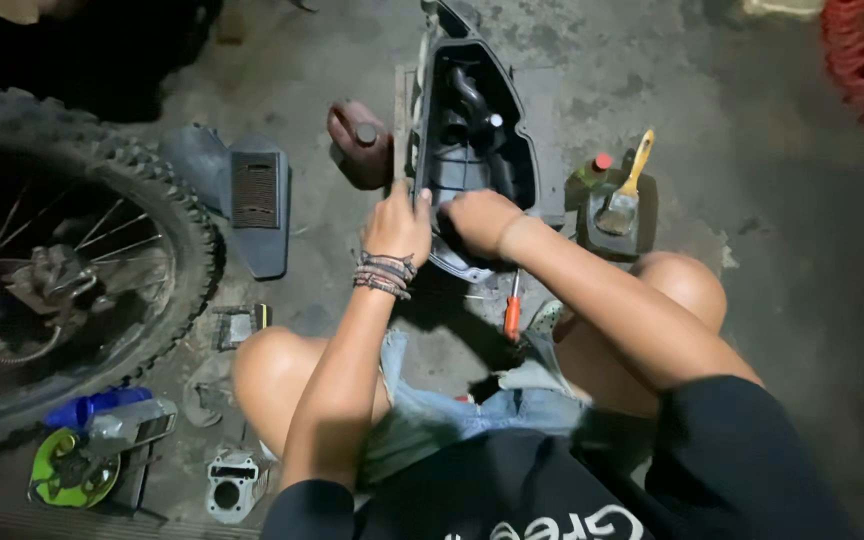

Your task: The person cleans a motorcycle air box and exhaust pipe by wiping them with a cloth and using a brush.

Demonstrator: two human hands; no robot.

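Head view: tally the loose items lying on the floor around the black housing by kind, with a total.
Black housing, both hands on it: left hand, right hand.
Bottles or jugs: 3 (red jug, green bottle, blue bottle)
Paintbrush: 1
Screwdriver: 1
Filter panel: 1
Metal cylinder part: 1
Total: 7

Bare, stained concrete floor (772,260), grey and dusty. Lying on it: a black plastic housing (472,150) at centre, a dark red jug (357,145) just to its left, a black cover with a ribbed filter panel (252,200) farther left. To the right, a dark container (612,215) with a yellow-handled brush (627,190) resting across it. Near the knees, an orange-handled screwdriver (513,310). At lower left, a knobby spoked wheel (72,260), a blue bottle (87,408), a green disc (67,470), a metal engine cylinder (232,487).
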